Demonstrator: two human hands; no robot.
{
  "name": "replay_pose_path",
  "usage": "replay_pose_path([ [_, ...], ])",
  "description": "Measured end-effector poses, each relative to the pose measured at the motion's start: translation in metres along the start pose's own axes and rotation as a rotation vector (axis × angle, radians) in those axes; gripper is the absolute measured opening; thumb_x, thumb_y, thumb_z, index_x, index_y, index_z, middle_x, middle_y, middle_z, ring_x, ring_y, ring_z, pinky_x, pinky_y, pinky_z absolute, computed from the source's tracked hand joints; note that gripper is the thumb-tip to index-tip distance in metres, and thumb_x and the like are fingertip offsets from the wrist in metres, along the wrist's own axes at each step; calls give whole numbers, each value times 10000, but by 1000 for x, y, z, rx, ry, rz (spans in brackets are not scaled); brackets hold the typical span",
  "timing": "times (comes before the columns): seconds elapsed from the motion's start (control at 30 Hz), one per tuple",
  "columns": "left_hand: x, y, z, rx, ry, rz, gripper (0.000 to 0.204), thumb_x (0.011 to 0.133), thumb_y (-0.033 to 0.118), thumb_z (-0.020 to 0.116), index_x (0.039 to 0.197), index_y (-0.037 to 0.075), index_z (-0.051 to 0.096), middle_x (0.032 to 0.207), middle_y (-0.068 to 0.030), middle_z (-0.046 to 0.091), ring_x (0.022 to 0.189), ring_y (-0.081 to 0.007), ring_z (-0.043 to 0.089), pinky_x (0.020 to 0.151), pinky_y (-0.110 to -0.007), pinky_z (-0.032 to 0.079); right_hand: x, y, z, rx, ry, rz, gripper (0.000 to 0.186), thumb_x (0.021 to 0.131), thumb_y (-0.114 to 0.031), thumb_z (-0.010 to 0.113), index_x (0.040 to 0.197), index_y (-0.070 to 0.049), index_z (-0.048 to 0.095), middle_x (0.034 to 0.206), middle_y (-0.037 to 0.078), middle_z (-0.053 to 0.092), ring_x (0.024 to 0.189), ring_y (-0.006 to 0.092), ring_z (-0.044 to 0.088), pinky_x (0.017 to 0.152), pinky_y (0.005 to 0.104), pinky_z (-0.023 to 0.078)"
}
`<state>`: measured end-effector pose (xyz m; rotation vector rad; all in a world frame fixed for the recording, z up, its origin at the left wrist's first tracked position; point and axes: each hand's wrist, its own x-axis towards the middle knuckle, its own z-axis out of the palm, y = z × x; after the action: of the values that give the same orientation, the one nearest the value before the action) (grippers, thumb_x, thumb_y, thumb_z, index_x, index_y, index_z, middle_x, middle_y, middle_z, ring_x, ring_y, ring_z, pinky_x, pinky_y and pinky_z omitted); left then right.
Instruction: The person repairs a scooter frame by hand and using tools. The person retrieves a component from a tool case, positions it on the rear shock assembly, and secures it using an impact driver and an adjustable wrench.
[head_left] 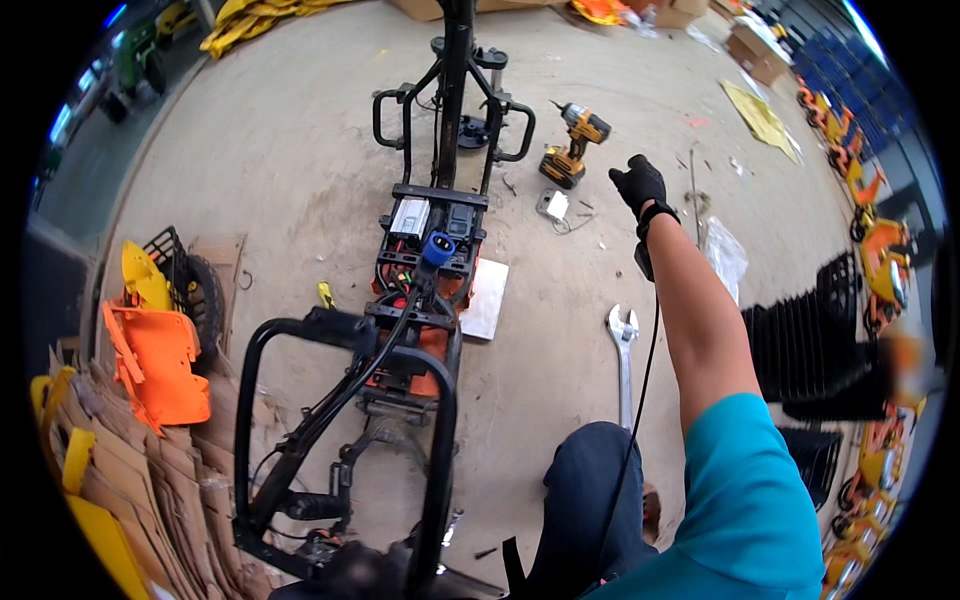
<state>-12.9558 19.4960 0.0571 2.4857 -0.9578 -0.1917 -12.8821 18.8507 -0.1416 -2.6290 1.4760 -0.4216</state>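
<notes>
My right hand (638,182), in a black glove, reaches forward over the floor with curled fingers; whether they hold anything is unclear. Just left of it stands a yellow-and-black cordless drill (570,145), with a small white part (554,203) below. A black vehicle frame (441,400) carries a silver box (409,217), a blue connector (437,248) and cables. Beside it lie a white plate (484,300) and a large adjustable wrench (622,360). A thin cable hangs near my right arm. My left hand cannot be made out; the bottom centre is dark and blurred.
At left are orange panels (160,365), a tyre (205,295) and stacked cardboard (140,500). Black ribbed parts (800,345) lie at right, near a row of orange vehicles (880,255). Yellow sheets (245,30) and boxes (760,50) lie at the back.
</notes>
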Motion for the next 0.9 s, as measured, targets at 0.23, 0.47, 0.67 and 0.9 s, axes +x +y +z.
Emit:
replay_pose_path([
  [0.23,-21,-15,40,281,288,-196,440,965,351,532,1127,-51,604,1035,-212,657,920,-416,601,896,-537,440,105,-6,52,-64,-28,-86,789,728,-438,799,1335,-31,498,1251,219,599,1152,385,584,959,448,488],
  [0.47,-10,8,42,208,331,-483,368,957,276,527,1135,-28,635,1109,-219,635,1047,-393,589,925,-512,441,180,-3,124,-8,-132,-197,615,709,-526,785,1102,-91,601,1119,166,643,1061,354,619,881,454,511],
  [0.67,-26,7,42,387,244,-559,325,1027,209,410,1130,-43,588,1104,-179,612,1086,-328,565,979,-436,422,206,23,146,-158,-251,-209,522,814,-469,650,1172,-94,591,1133,229,648,1086,390,610,883,450,511],
  [0.9,-12,37,40,185,280,-576,252,949,170,522,1082,0,652,1059,-168,624,1046,-315,583,894,-438,455,162,23,175,177,-369,-370,274,816,-395,665,824,-124,704,725,47,654,651,173,630,586,340,494],
])
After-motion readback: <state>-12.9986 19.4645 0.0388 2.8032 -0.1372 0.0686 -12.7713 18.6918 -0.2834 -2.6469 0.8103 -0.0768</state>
